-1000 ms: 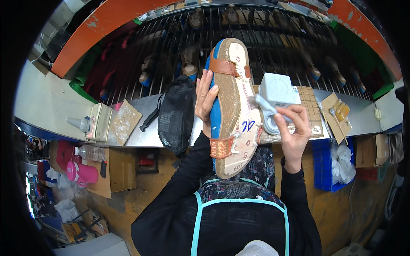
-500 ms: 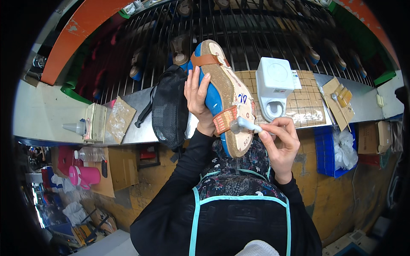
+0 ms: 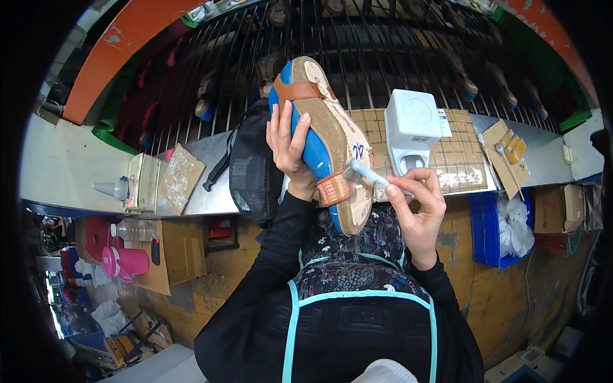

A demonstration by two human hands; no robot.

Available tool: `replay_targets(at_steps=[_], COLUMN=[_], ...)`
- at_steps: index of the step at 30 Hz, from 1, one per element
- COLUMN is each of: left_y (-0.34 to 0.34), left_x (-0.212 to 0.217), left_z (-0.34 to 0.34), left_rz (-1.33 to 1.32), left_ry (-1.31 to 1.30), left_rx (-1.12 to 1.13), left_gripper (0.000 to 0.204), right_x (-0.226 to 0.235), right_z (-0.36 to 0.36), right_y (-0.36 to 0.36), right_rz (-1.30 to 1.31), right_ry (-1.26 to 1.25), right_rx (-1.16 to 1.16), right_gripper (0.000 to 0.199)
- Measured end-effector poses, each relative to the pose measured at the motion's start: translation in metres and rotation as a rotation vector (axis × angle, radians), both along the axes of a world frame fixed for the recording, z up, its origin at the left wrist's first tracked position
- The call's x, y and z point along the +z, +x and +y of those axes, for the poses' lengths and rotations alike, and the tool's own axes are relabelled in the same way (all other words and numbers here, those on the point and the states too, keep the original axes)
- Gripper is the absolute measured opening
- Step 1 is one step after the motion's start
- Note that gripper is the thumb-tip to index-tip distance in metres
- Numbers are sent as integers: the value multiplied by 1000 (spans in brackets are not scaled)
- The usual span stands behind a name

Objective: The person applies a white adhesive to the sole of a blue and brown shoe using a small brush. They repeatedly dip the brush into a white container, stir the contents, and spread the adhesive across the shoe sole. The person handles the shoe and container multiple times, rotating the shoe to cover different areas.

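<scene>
My left hand (image 3: pixel 290 143) is closed around a sandal on a blue shoe last (image 3: pixel 314 150), held tilted with its sole side up. The sole side has a brown edge and a pale middle with blue handwriting. A tan strap (image 3: pixel 300 91) wraps its far end, and an orange woven strap (image 3: pixel 335 188) crosses nearer me. Pinched in my right hand (image 3: pixel 420 214) is a small brush with a pale handle (image 3: pixel 371 173). Its head meets the sole side just above the woven strap; the bristles are hard to make out. A white dispenser (image 3: pixel 414 118) stands beyond my right hand.
Behind the bench, a rack of dark metal bars (image 3: pixel 357 64) carries several shoes on lasts. A black mesh bag (image 3: pixel 252 166) lies left of the sandal. Cardboard (image 3: pixel 463 150) covers the bench at right. A blue crate (image 3: pixel 485 226) with plastic bags sits below the bench edge.
The sandal has shifted slightly left and turned a little in my left hand. My right hand has moved the brush head upward, from over the woven strap to just above it.
</scene>
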State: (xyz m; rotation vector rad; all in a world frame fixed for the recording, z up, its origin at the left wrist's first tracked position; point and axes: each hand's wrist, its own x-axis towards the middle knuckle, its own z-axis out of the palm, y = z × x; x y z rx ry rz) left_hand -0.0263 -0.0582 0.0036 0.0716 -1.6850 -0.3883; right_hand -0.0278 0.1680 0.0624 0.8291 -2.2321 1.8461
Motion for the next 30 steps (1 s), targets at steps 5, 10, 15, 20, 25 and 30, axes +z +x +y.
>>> replay_targets(at_steps=[5, 10, 15, 20, 25, 30], left_y=[-1, 0, -4, -10, -7, -6], left_x=[1, 4, 7, 8, 4, 0], left_z=[2, 5, 10, 12, 8, 9], left_rz=[-10, -46, -53, -42, -72, -86], left_ry=[0, 45, 90, 151, 134, 151], left_rx=[2, -18, -42, -63, 20, 34], left_gripper=[44, 46, 61, 68, 69, 70], right_x=[-7, -11, -14, -16, -9, -8], right_z=[-6, 8, 6, 6, 20, 7], right_y=[-4, -11, -16, -5, 8, 6], right_rz=[165, 17, -78, -150, -162, -36], right_ry=[-93, -63, -216, -153, -130, -67], right_rx=[-63, 153, 208, 88, 151, 4], right_gripper=[17, 19, 17, 15, 15, 15])
